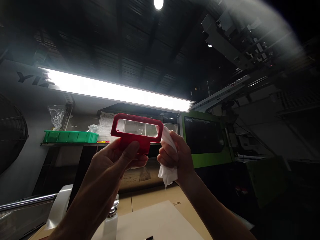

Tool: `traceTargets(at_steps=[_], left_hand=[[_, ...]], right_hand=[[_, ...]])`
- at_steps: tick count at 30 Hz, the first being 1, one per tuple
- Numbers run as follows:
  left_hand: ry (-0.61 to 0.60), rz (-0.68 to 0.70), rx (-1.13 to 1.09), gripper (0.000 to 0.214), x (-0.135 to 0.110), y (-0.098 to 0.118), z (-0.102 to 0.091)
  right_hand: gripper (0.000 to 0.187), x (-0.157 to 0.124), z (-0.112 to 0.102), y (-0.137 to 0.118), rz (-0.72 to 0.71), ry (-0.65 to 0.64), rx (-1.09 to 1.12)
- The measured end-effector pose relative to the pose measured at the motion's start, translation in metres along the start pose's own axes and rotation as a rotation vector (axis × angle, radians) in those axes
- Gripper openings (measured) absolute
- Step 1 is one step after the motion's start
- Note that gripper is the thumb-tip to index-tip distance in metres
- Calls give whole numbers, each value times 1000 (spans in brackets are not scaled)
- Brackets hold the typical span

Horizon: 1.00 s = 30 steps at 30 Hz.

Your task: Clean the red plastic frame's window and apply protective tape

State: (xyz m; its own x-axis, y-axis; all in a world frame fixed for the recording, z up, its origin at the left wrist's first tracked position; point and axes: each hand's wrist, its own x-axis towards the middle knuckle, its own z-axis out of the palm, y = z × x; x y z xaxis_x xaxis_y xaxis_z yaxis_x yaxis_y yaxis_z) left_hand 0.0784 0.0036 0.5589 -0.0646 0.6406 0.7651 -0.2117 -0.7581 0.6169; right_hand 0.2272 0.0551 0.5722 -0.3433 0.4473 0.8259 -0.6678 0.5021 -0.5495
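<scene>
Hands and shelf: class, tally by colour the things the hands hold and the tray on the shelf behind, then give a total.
Red: 1, the plastic frame in the left hand
White: 1, the cloth in the right hand
Green: 1, the tray
Total: 3

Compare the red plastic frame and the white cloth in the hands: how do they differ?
The red frame is rigid with an open rectangular window; the white cloth is soft and crumpled. The left hand pinches the frame by its lower tab, while the right hand bunches the cloth against the frame's right end. Both are held up toward the light tube.
</scene>
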Motion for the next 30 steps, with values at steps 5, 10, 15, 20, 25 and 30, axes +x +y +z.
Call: traceTargets(at_steps=[5,10,15,20,25,30], left_hand=[[-19,5,-11,23,4,-6,-3],[-29,12,6,19,2,-9,-5],[-13,4,17,16,-2,-5,-4],[40,-3,-6,17,-3,-2,-2],[41,5,-34,19,-1,-3,-3],[48,23,-26,23,2,-6,-5]], right_hand=[[46,0,4,-2,62,-91,-62],[37,2,7,-3,70,-161,-6],[30,-1,4,0,-43,-59,44],[27,-5,3,0,-138,117,-77],[37,-12,1,1,-353,241,-537],[19,-20,2,-11,-1049,144,-1461]])
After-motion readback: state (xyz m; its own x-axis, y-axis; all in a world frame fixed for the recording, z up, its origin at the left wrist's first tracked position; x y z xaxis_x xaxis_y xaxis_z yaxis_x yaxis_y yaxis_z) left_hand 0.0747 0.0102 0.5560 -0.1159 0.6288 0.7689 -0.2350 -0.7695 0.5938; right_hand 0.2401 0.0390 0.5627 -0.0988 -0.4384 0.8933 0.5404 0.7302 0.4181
